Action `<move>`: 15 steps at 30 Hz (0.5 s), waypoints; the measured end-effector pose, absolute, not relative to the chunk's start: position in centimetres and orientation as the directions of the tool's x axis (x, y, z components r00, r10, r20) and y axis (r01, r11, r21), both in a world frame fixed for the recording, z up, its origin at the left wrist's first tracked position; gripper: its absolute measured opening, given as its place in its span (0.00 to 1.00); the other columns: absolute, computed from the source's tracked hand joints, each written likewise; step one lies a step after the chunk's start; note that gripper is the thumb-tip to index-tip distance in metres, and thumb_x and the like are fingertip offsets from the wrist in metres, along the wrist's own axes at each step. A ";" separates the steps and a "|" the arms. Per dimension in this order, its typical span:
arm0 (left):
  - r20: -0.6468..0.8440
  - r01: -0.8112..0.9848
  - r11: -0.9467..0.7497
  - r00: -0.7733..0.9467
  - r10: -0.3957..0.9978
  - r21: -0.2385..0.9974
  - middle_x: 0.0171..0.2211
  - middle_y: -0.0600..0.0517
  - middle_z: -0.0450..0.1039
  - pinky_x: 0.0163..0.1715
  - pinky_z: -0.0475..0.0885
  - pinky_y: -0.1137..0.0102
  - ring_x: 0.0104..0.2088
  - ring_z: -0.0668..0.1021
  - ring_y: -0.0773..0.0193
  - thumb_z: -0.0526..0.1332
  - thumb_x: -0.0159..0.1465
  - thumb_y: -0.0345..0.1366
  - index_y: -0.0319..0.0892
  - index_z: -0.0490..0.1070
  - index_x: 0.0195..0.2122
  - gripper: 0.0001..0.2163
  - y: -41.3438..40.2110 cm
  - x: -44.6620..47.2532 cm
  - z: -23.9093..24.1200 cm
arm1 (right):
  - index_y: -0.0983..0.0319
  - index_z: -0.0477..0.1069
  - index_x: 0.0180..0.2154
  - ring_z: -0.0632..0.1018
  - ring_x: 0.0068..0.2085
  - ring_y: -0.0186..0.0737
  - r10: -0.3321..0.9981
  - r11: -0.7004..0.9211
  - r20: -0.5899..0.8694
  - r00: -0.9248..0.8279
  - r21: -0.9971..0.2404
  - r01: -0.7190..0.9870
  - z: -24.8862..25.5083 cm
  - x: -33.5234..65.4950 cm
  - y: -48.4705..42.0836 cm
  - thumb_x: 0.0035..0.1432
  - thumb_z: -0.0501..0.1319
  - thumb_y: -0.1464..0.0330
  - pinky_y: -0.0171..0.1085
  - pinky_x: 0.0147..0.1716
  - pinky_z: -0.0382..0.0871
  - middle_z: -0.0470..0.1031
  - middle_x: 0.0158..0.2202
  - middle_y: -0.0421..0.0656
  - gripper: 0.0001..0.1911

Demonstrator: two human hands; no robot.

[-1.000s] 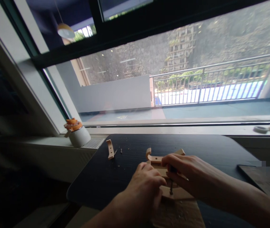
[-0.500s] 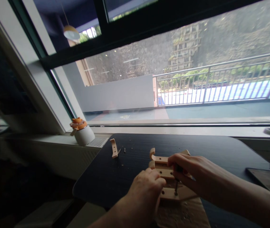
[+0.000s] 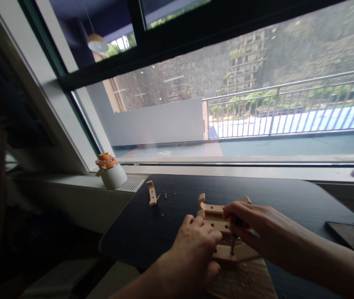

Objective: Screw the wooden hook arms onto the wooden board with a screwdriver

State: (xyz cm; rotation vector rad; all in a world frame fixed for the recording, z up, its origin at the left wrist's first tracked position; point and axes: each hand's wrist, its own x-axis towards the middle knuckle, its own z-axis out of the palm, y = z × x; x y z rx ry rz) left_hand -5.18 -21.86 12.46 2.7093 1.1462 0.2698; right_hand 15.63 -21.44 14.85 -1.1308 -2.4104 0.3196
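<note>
A pale wooden rack with curved hooks (image 3: pixel 213 209) lies flat on the dark table (image 3: pixel 283 195). My left hand (image 3: pixel 193 249) presses on its near left part and holds it still. My right hand (image 3: pixel 251 226) is closed round a small dark screwdriver (image 3: pixel 233 241), whose tip points down at the wood's near end. A separate wooden hook (image 3: pixel 151 193) lies on the table further left, with small screws (image 3: pixel 165 195) beside it. Wood shavings lie scattered around the rack.
A brown board (image 3: pixel 242 282) lies under the rack at the table's near edge. A white pot with an orange lid (image 3: pixel 111 171) stands on the windowsill to the left. Another dark board (image 3: pixel 351 234) sits at the right. A large window faces me.
The view has shifted slightly, so everything sits a little further right. Both hands stay on the rack; the left hand's fingers have spread a bit over the wood.
</note>
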 end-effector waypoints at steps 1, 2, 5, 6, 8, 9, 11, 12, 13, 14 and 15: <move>0.098 0.688 -0.688 0.687 0.720 0.228 0.46 0.51 0.75 0.55 0.59 0.53 0.50 0.71 0.53 0.66 0.56 0.38 0.47 0.70 0.47 0.17 -21.9 -5.0 12.4 | 0.58 0.67 0.40 0.75 0.30 0.36 0.774 0.633 0.304 -0.555 -0.386 0.671 14.8 15.7 -21.4 0.63 0.53 0.73 0.33 0.29 0.61 0.76 0.34 0.40 0.07; 0.114 0.691 -0.689 0.684 0.721 0.217 0.46 0.50 0.75 0.56 0.58 0.53 0.51 0.71 0.52 0.66 0.57 0.38 0.46 0.70 0.46 0.16 -21.9 -4.8 12.2 | 0.59 0.67 0.40 0.75 0.31 0.37 0.776 0.631 0.302 -0.554 -0.386 0.673 14.7 15.7 -21.4 0.63 0.53 0.73 0.34 0.29 0.62 0.76 0.34 0.40 0.07; 0.182 0.696 -0.686 0.661 0.728 0.213 0.47 0.50 0.74 0.58 0.56 0.55 0.52 0.69 0.53 0.66 0.58 0.41 0.44 0.72 0.44 0.14 -21.9 -3.9 11.7 | 0.59 0.68 0.41 0.76 0.32 0.37 0.778 0.628 0.296 -0.554 -0.403 0.666 14.7 15.7 -21.4 0.63 0.53 0.73 0.34 0.30 0.63 0.77 0.35 0.41 0.07; 0.202 0.692 -0.687 0.657 0.726 0.219 0.47 0.50 0.74 0.58 0.56 0.56 0.52 0.69 0.53 0.66 0.59 0.42 0.44 0.73 0.42 0.13 -21.8 -3.5 11.5 | 0.58 0.68 0.41 0.76 0.32 0.37 0.775 0.630 0.297 -0.557 -0.415 0.656 14.8 15.6 -21.4 0.63 0.53 0.72 0.34 0.31 0.63 0.77 0.35 0.40 0.07; 0.222 0.681 -0.695 0.658 0.719 0.231 0.46 0.51 0.74 0.57 0.56 0.57 0.51 0.69 0.54 0.66 0.58 0.43 0.45 0.74 0.40 0.12 -21.7 -2.8 11.0 | 0.58 0.68 0.41 0.77 0.33 0.37 0.774 0.631 0.297 -0.560 -0.440 0.639 15.0 15.5 -21.4 0.63 0.54 0.72 0.34 0.31 0.63 0.77 0.36 0.40 0.07; 0.228 0.678 -0.697 0.658 0.717 0.236 0.46 0.52 0.74 0.57 0.56 0.56 0.50 0.69 0.54 0.66 0.57 0.42 0.45 0.74 0.39 0.11 -21.5 -2.4 10.8 | 0.58 0.68 0.41 0.77 0.34 0.38 0.775 0.629 0.294 -0.559 -0.448 0.635 15.2 15.5 -21.5 0.63 0.54 0.72 0.34 0.31 0.64 0.78 0.36 0.40 0.07; 0.239 0.684 -0.687 0.644 0.726 0.245 0.47 0.51 0.74 0.58 0.56 0.55 0.49 0.70 0.53 0.66 0.57 0.41 0.45 0.75 0.39 0.11 -21.3 -1.8 10.2 | 0.58 0.69 0.41 0.77 0.35 0.38 0.787 0.613 0.271 -0.555 -0.451 0.649 15.5 15.3 -21.7 0.63 0.55 0.73 0.34 0.31 0.64 0.78 0.36 0.40 0.07; 0.244 0.690 -0.680 0.634 0.733 0.248 0.46 0.50 0.74 0.58 0.56 0.54 0.49 0.70 0.53 0.65 0.57 0.41 0.45 0.75 0.40 0.10 -21.2 -1.5 10.0 | 0.58 0.69 0.41 0.77 0.35 0.39 0.794 0.602 0.254 -0.552 -0.447 0.661 15.6 15.3 -21.8 0.62 0.55 0.74 0.34 0.31 0.64 0.78 0.36 0.41 0.08; 0.247 0.698 -0.671 0.625 0.741 0.249 0.46 0.50 0.75 0.58 0.55 0.53 0.49 0.70 0.52 0.64 0.58 0.40 0.45 0.75 0.40 0.10 -21.1 -1.4 9.9 | 0.58 0.69 0.41 0.77 0.35 0.39 0.800 0.595 0.241 -0.550 -0.442 0.671 15.7 15.3 -22.0 0.61 0.55 0.74 0.34 0.31 0.64 0.78 0.36 0.41 0.08; 0.247 0.703 -0.666 0.619 0.745 0.248 0.46 0.50 0.75 0.59 0.54 0.51 0.50 0.70 0.52 0.63 0.59 0.40 0.46 0.75 0.41 0.10 -21.1 -1.2 9.8 | 0.58 0.69 0.40 0.77 0.35 0.39 0.802 0.592 0.233 -0.551 -0.437 0.677 15.7 15.2 -22.0 0.61 0.55 0.75 0.35 0.31 0.64 0.78 0.36 0.41 0.09; 0.243 0.705 -0.664 0.618 0.747 0.247 0.46 0.50 0.75 0.59 0.53 0.50 0.50 0.70 0.52 0.62 0.60 0.39 0.47 0.75 0.43 0.10 -21.0 -1.2 9.7 | 0.58 0.69 0.40 0.77 0.35 0.39 0.801 0.593 0.232 -0.552 -0.434 0.678 15.8 15.2 -22.1 0.60 0.55 0.75 0.35 0.32 0.64 0.77 0.36 0.40 0.09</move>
